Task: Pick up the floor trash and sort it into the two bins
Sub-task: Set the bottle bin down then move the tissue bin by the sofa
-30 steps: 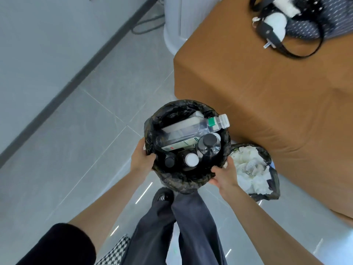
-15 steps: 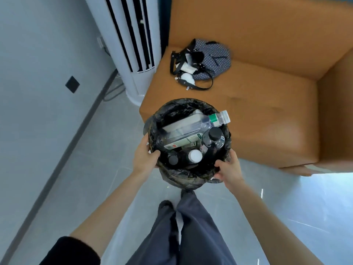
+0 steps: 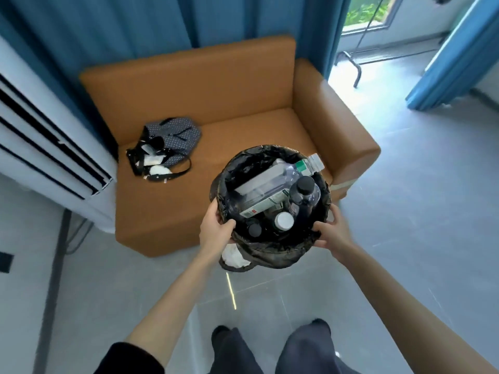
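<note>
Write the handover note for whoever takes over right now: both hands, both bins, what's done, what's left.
Left hand: grips the near-left rim of the bottle bin.
Right hand: grips its near-right rim. The bin is held up in front of the sofa.
Inside it: a large clear bottle, a dark bottle and two smaller capped ones.
The paper bin stands on the floor, mostly hidden under the held bin, with white paper in it.
Done: bottles and paper look sorted, and no loose trash shows on the visible floor.
Left: probably set the bottle bin down, then check the floor out of view.
</note>
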Demonstrator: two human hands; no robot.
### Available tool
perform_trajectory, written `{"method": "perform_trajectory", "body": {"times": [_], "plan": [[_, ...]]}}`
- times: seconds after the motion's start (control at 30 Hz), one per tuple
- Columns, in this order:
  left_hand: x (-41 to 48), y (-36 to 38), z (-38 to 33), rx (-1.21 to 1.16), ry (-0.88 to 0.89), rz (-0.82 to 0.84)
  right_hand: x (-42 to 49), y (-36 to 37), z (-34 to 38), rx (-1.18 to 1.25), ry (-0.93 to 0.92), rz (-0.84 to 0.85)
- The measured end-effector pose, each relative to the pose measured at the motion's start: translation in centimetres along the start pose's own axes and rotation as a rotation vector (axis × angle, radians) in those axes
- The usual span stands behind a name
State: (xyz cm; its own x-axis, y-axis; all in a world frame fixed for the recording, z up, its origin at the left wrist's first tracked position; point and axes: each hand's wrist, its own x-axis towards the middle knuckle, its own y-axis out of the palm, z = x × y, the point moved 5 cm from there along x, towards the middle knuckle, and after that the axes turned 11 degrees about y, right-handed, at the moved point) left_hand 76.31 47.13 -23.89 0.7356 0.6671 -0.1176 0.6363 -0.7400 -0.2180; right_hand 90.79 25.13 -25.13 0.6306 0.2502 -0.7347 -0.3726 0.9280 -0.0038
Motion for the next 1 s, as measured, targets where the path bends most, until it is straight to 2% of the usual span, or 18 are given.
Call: {"method": "perform_trajectory", "body": {"times": [0.07, 0.47, 0.77, 1.0], "plan": [[0.5, 3.6, -1.4, -0.009, 0.033, 0.045, 0.0, -3.5, 0.8, 0.022, -0.008, -0.031], [2.5, 36.8, -12.3, -0.046, 0.132, 0.414, 0.8, -34.6, 5.9, 0.254, -0.056, -0.328], [8.6, 57.2, -17.9, -0.024, 0.131, 0.671, 4.9, -50.4, 11.1, 0.421, -0.060, -0.557], [15.9, 71.1, -22.4, -0.052, 0.097, 0.824, 11.3, -59.2, 18.5, 0.529, -0.046, -0.650]]}}
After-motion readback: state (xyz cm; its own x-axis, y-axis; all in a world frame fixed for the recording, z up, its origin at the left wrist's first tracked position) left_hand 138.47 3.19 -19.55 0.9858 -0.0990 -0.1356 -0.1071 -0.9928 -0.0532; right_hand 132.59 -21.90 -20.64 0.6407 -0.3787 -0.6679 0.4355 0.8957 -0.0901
